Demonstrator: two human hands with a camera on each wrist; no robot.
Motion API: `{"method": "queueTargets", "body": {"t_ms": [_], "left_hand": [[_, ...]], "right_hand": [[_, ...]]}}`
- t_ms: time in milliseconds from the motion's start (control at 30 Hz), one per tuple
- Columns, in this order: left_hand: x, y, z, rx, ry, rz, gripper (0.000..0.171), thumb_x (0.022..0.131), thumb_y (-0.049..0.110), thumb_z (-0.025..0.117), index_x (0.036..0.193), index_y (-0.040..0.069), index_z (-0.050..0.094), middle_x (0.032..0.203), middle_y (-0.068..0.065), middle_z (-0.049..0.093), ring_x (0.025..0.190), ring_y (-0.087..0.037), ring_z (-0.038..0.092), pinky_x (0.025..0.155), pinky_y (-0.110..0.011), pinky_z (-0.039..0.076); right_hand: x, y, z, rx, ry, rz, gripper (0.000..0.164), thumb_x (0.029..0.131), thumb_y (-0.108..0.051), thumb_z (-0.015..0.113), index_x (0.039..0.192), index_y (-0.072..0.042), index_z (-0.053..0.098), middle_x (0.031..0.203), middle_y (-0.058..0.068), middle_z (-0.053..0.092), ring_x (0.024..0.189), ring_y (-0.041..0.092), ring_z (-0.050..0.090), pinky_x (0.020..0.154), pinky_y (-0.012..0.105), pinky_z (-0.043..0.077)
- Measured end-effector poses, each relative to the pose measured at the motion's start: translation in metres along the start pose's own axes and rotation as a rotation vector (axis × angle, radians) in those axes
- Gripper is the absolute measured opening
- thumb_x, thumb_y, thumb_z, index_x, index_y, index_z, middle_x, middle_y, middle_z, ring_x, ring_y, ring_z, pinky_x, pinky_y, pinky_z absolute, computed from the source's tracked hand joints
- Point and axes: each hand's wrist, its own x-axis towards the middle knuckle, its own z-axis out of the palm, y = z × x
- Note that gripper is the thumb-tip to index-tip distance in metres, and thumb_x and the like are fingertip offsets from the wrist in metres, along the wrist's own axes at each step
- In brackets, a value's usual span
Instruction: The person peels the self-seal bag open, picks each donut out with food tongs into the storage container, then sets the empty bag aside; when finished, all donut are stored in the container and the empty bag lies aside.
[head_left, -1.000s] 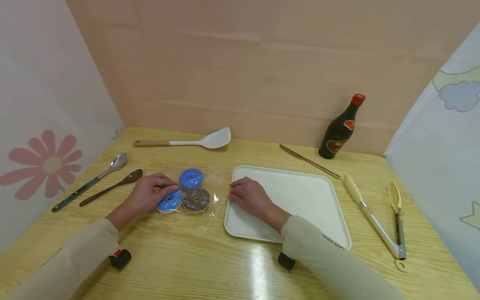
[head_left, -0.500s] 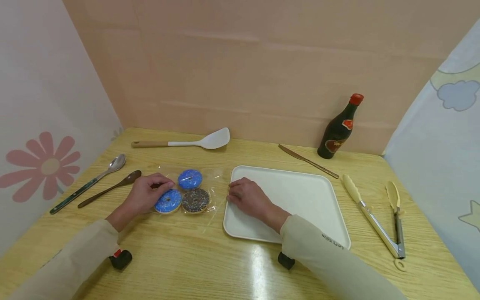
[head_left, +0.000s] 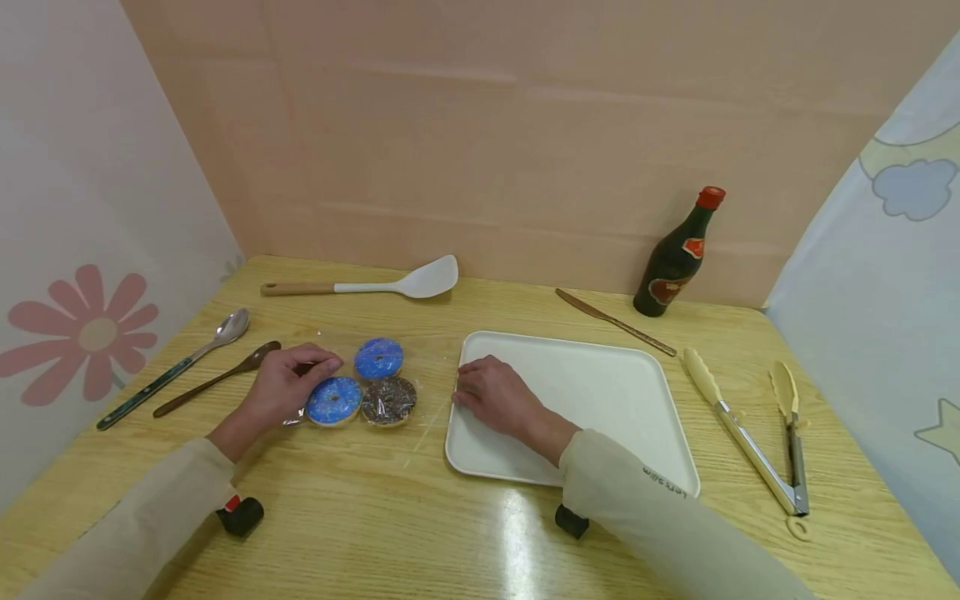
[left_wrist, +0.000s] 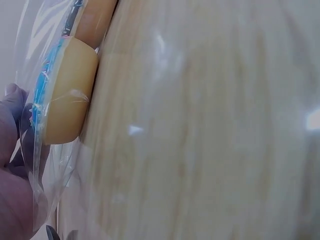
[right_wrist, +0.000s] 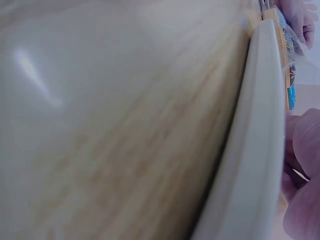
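Observation:
Three doughnuts lie in a clear plastic bag (head_left: 431, 367): two with blue icing (head_left: 334, 401) (head_left: 378, 359) and one chocolate doughnut (head_left: 389, 401). At the bag's left end my left hand (head_left: 281, 385) pinches the film between thumb and fingers, beside the nearer blue doughnut. The left wrist view shows film in front of those fingers (left_wrist: 10, 112). My right hand (head_left: 498, 396) is over the left rim of a white tray (head_left: 600, 400), close to the bag's right edge. Its fingers are bent; whether they pinch film or only touch the rim is unclear.
A metal spoon (head_left: 176, 367) and a wooden spoon (head_left: 217, 379) lie at left. Behind are a white spatula (head_left: 427, 279), a bronze-coloured knife (head_left: 615, 321) and a dark bottle (head_left: 672, 258). Tongs (head_left: 750, 442) lie spread right of the tray.
My left hand has moved slightly left and up with the film, away from the nearer blue doughnut. My right hand and the tray look unchanged, apart from a slight shift of the view.

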Motion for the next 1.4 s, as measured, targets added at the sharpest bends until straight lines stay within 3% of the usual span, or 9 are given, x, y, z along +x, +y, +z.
{"method": "queueTargets", "body": {"t_ms": [67, 167, 467, 600, 800, 933, 1067, 1300, 1400], "left_hand": [[0.001, 0.007, 0.000, -0.003, -0.010, -0.003, 0.010, 0.085, -0.017, 0.059, 0.088, -0.013, 0.068, 0.083, -0.022, 0.065, 0.071, -0.021, 0.061, 0.059, -0.019, 0.047], [0.001, 0.006, 0.000, -0.015, -0.017, -0.009, 0.011, 0.086, -0.016, 0.059, 0.088, -0.012, 0.069, 0.084, -0.022, 0.065, 0.071, -0.021, 0.061, 0.059, -0.019, 0.047], [-0.002, -0.025, 0.006, -0.060, -0.026, -0.026, 0.011, 0.087, -0.009, 0.062, 0.092, -0.006, 0.072, 0.086, -0.013, 0.067, 0.076, -0.010, 0.062, 0.062, -0.018, 0.048], [-0.002, -0.029, 0.007, -0.065, -0.029, -0.024, 0.010, 0.088, -0.007, 0.063, 0.091, -0.005, 0.072, 0.086, -0.011, 0.068, 0.075, -0.010, 0.062, 0.062, -0.019, 0.048], [-0.001, -0.028, 0.005, -0.051, -0.025, -0.004, 0.010, 0.087, -0.008, 0.064, 0.089, -0.004, 0.072, 0.084, -0.009, 0.068, 0.073, -0.010, 0.061, 0.060, -0.018, 0.048], [0.003, -0.025, 0.002, -0.043, -0.020, 0.018, 0.011, 0.086, -0.010, 0.063, 0.089, -0.004, 0.072, 0.083, -0.009, 0.067, 0.072, -0.011, 0.061, 0.059, -0.018, 0.047], [0.005, -0.021, 0.001, -0.027, -0.025, 0.021, 0.011, 0.086, -0.009, 0.064, 0.090, -0.004, 0.072, 0.084, -0.010, 0.067, 0.072, -0.010, 0.060, 0.059, -0.018, 0.047], [0.003, -0.001, 0.000, -0.032, -0.029, 0.009, 0.010, 0.085, -0.014, 0.061, 0.088, -0.010, 0.070, 0.083, -0.017, 0.065, 0.071, -0.014, 0.061, 0.059, -0.018, 0.047], [0.001, 0.007, -0.001, -0.030, -0.029, -0.011, 0.009, 0.086, -0.014, 0.061, 0.088, -0.011, 0.069, 0.082, -0.020, 0.065, 0.071, -0.015, 0.061, 0.059, -0.018, 0.047]], "right_hand": [[-0.001, -0.001, 0.000, 0.013, 0.000, 0.005, 0.012, 0.088, -0.015, 0.069, 0.089, -0.003, 0.073, 0.104, 0.013, 0.068, 0.101, 0.027, 0.060, 0.088, 0.039, 0.046], [-0.004, -0.001, 0.001, 0.011, 0.011, 0.004, 0.012, 0.089, -0.015, 0.069, 0.089, -0.004, 0.073, 0.104, 0.013, 0.068, 0.101, 0.027, 0.060, 0.087, 0.039, 0.046], [-0.027, 0.002, 0.000, 0.019, 0.135, 0.006, 0.015, 0.088, -0.015, 0.069, 0.096, -0.003, 0.074, 0.105, 0.011, 0.068, 0.100, 0.024, 0.060, 0.086, 0.038, 0.047], [-0.054, 0.004, -0.010, 0.059, 0.212, 0.033, 0.019, 0.087, -0.013, 0.070, 0.099, 0.001, 0.073, 0.104, 0.011, 0.068, 0.100, 0.024, 0.060, 0.084, 0.039, 0.048], [-0.110, 0.016, -0.030, 0.047, 0.338, 0.043, 0.022, 0.082, -0.011, 0.073, 0.099, 0.003, 0.072, 0.104, 0.009, 0.066, 0.098, 0.023, 0.061, 0.079, 0.040, 0.050], [-0.150, 0.028, -0.046, -0.002, 0.442, 0.062, 0.021, 0.077, -0.005, 0.075, 0.096, 0.002, 0.071, 0.103, 0.008, 0.065, 0.096, 0.024, 0.061, 0.080, 0.028, 0.048], [-0.189, 0.040, -0.064, -0.058, 0.510, 0.201, 0.026, 0.074, -0.003, 0.075, 0.100, 0.002, 0.069, 0.105, 0.008, 0.064, 0.096, 0.025, 0.058, 0.081, 0.017, 0.039], [-0.244, 0.058, -0.091, -0.087, 0.540, 0.607, 0.043, 0.082, -0.009, 0.071, 0.119, 0.008, 0.057, 0.117, 0.026, 0.046, 0.108, 0.044, 0.037, 0.072, 0.052, 0.031], [-0.264, 0.066, -0.100, -0.081, 0.530, 0.780, 0.058, 0.085, -0.015, 0.068, 0.129, 0.012, 0.043, 0.121, 0.035, 0.035, 0.111, 0.052, 0.026, 0.071, 0.056, 0.028]]}}
